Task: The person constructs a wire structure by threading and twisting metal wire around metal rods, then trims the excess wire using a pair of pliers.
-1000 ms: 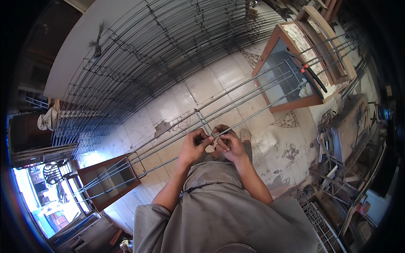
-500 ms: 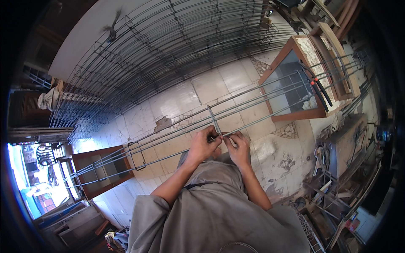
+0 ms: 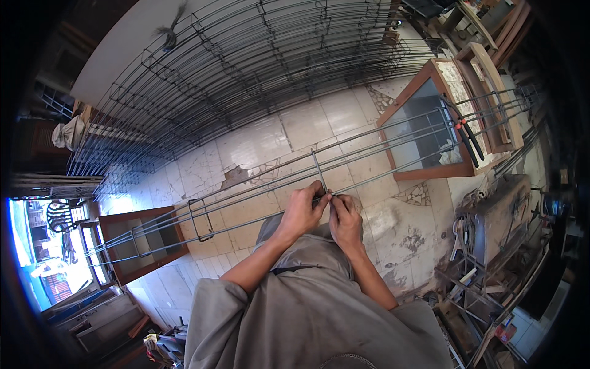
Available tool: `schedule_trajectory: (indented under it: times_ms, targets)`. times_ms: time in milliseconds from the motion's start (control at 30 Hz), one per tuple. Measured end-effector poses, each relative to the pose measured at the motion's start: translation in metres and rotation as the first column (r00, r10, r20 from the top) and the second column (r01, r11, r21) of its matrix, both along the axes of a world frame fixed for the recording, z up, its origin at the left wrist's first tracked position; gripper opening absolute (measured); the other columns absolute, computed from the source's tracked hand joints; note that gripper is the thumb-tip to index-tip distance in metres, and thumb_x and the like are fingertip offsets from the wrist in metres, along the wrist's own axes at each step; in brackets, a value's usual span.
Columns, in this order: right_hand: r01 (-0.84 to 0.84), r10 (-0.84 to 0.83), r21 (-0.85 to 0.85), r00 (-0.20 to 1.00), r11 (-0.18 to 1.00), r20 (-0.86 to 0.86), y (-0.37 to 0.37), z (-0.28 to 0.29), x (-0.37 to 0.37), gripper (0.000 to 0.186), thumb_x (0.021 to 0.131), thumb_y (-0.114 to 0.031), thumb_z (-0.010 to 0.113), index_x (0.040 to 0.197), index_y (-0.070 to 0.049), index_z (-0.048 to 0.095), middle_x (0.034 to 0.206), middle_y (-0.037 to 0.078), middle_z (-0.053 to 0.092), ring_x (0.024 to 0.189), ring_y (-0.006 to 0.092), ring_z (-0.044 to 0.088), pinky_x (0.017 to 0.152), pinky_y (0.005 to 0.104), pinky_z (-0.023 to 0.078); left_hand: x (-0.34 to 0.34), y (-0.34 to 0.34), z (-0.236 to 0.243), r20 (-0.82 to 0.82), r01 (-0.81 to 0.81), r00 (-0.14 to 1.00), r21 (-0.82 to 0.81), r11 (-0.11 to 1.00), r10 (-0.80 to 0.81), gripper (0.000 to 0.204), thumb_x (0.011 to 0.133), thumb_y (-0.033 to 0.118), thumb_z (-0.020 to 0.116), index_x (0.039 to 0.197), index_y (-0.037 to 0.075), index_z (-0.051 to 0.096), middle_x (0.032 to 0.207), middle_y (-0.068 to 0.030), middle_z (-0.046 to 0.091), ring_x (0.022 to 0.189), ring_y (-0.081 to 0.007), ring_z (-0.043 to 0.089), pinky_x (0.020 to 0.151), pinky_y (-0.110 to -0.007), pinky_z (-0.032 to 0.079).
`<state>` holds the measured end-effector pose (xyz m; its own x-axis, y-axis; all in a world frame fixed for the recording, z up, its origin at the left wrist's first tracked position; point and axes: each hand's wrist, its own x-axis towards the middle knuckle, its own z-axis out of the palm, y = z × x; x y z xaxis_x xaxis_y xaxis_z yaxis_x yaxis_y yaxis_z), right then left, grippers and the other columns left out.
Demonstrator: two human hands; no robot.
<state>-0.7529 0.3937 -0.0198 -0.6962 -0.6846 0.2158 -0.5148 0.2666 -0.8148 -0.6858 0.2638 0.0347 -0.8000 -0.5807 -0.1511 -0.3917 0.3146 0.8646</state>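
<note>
Bar frame (image 3: 351, 141), spanning 8 to 2 o'clock | left hand (image 3: 302, 212): fingers pinching 6 o'clock end of metal ring (image 3: 318, 167) | right hand (image 3: 345, 222): fingers together there, cannot tell on what | step, seemingly: fine work at ring-bar joint | next calls for: steady ring, firm pressure

My feed comes from the left of two wide fisheyes on the person's head, facing steeply down over the grey shirt (image 3: 319, 313) to the steel rod frame (image 3: 318, 167) and tiled floor (image 3: 252, 142). I get the shirt nearest; straight edges bend toward the dark rim.
</note>
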Motion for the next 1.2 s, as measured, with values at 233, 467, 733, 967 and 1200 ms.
schedule_trajectory:
  times_ms: [233,467,733,967,1200]
  targets:
    - [-0.198,0.227,0.378,0.973,0.905,-0.034,0.012,0.052,-0.016,0.017,0.086,-0.010,0.061,0.099,0.000,0.061,0.083,0.017,0.066,0.070,0.0391,0.067,0.061,0.0476,0.055,0.014,0.003,-0.020,-0.012,-0.001,1.000,0.002,1.000,0.001,0.019,0.087,0.015,0.072,0.087,-0.002,0.065,0.073,-0.0180,0.068,0.060,-0.0281,0.066,0.057,-0.037,0.049]
    - [-0.434,0.763,0.662,0.545,0.611,-0.347,-0.006,0.088,-0.060,0.013,0.081,-0.016,0.063,0.081,-0.003,0.059,0.072,0.014,0.065,0.060,0.0279,0.068,0.052,0.0386,0.054,0.031,0.008,-0.035,-0.218,0.030,0.975,-0.083,0.996,-0.047,0.018,0.085,0.011,0.071,0.099,0.000,0.070,0.084,-0.0174,0.070,0.070,-0.0297,0.069,0.064,-0.037,0.054]
    - [-0.483,0.974,0.876,-0.192,0.014,-0.121,-0.088,0.142,-0.064,0.021,0.091,-0.018,0.050,0.105,-0.003,0.054,0.058,0.011,0.061,0.053,0.0258,0.066,0.046,0.0384,0.051,0.032,-0.010,-0.026,-0.168,0.104,0.982,0.119,0.987,-0.084,0.017,0.076,0.010,0.072,0.090,0.000,0.069,0.087,-0.0207,0.069,0.082,-0.0376,0.067,0.070,-0.041,0.053]
    - [-0.607,0.985,0.775,-0.107,-0.173,0.136,-0.147,0.129,-0.049,0.024,0.091,-0.020,0.047,0.108,-0.003,0.046,0.057,0.014,0.061,0.054,0.0378,0.062,0.052,0.0481,0.049,0.030,-0.003,-0.056,-0.159,0.036,0.987,0.034,0.999,-0.030,0.013,0.075,0.007,0.068,0.086,-0.001,0.067,0.083,-0.0209,0.069,0.081,-0.0377,0.067,0.072,-0.042,0.052]
    - [-0.824,0.893,0.509,-0.006,0.250,-0.449,-0.148,0.111,-0.065,0.025,0.086,-0.017,0.059,0.107,-0.003,0.055,0.093,0.016,0.066,0.093,0.0329,0.064,0.082,0.0447,0.051,0.024,-0.007,-0.049,-0.329,0.001,0.940,0.253,0.967,0.085,0.014,0.085,0.009,0.060,0.084,-0.004,0.066,0.072,-0.0183,0.067,0.069,-0.0311,0.067,0.066,-0.040,0.052]
